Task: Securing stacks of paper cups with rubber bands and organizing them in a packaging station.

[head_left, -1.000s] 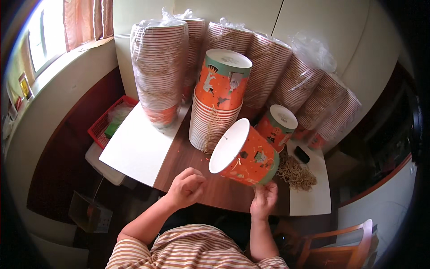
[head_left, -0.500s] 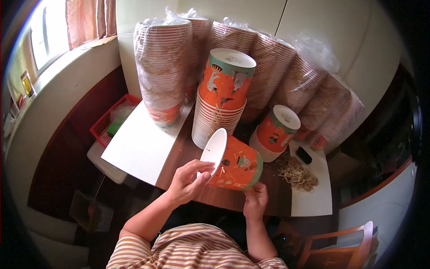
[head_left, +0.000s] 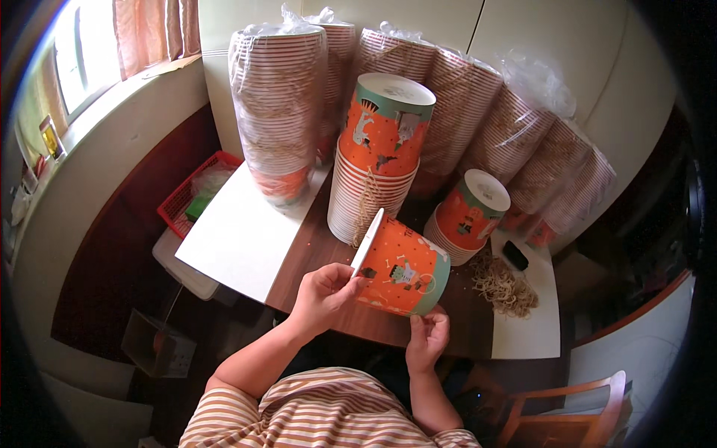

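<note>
An orange paper bucket (head_left: 399, 269) with a green base band and cartoon figures lies tilted on its side between my hands, over the table's front edge. My left hand (head_left: 326, 297) grips its white rim, fingers closed on it. At the lower corner of the base, my right hand (head_left: 429, 337) pinches the green edge between thumb and curled fingers. The rim faces left, so the bucket's inside is hidden. Just behind stands a tall upside-down stack of similar buckets (head_left: 388, 138), with tan strands hanging on its side. A shorter upside-down stack (head_left: 469, 216) is to the right.
Tall plastic-wrapped bucket stacks (head_left: 276, 112) line the back of the table (head_left: 231, 231). A tangle of tan strands (head_left: 504, 290) lies at the right beside a small black object (head_left: 515, 255). A red basket (head_left: 178, 207) is at the left, a wooden chair (head_left: 567, 407) at the lower right.
The bucket has turned so its opening no longer shows, only the rim's edge. My left hand has moved slightly right along with it. The view has shifted a little.
</note>
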A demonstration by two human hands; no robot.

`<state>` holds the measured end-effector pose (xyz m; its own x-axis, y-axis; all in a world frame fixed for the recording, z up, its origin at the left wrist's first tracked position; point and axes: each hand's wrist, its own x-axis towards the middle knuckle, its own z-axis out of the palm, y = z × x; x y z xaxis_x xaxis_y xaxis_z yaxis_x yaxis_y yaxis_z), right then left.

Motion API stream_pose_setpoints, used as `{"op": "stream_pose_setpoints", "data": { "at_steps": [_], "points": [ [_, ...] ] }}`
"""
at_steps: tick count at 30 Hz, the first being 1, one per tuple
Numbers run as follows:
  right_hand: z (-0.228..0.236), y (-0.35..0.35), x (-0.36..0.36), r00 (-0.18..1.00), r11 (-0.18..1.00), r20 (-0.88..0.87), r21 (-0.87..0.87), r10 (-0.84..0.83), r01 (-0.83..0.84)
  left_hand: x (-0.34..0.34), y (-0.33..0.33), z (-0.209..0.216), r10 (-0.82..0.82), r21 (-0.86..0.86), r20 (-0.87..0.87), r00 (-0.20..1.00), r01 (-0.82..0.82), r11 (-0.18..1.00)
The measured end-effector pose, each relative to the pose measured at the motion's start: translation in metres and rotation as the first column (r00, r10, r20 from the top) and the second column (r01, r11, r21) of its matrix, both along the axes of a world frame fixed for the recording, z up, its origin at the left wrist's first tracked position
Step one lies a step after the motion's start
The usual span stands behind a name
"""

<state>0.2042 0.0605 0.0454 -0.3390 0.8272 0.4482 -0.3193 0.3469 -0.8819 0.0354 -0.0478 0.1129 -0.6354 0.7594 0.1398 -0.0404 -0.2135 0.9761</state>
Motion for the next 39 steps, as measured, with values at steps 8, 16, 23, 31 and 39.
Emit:
{"op": "stream_pose_setpoints", "data": {
  "at_steps": [8, 16, 23, 31, 39],
  "points": [
    [-0.006, 0.001, 0.000, 0.998, 0.992, 0.013, -0.116, 0.054, -0.053, 0.003, -0.001, -0.004, 0.057, -0.004, -0.062, 0.996, -0.058, 0.998],
    [-0.019, 0.008, 0.001, 0.992, 0.942, -0.021, -0.311, 0.123, -0.123, 0.001, -0.005, 0.009, -0.095, 0.102, -0.008, 0.995, 0.096, 0.990],
    [-0.002, 0.029, 0.004, 0.947, 0.664, -0.248, -0.676, 0.203, -0.319, -0.062, -0.017, 0.020, -0.121, 0.079, -0.485, 0.866, 0.181, 0.980],
    [-0.023, 0.058, 0.015, 0.794, 0.217, -0.479, -0.787, 0.373, -0.577, -0.077, -0.001, 0.074, -0.268, -0.080, -0.844, 0.464, 0.385, 0.919],
    [-0.040, 0.058, 0.015, 0.643, 0.080, -0.657, -0.672, 0.393, -0.736, -0.076, 0.010, 0.081, -0.495, -0.160, -0.685, 0.534, 0.553, 0.818]
  ]
}}
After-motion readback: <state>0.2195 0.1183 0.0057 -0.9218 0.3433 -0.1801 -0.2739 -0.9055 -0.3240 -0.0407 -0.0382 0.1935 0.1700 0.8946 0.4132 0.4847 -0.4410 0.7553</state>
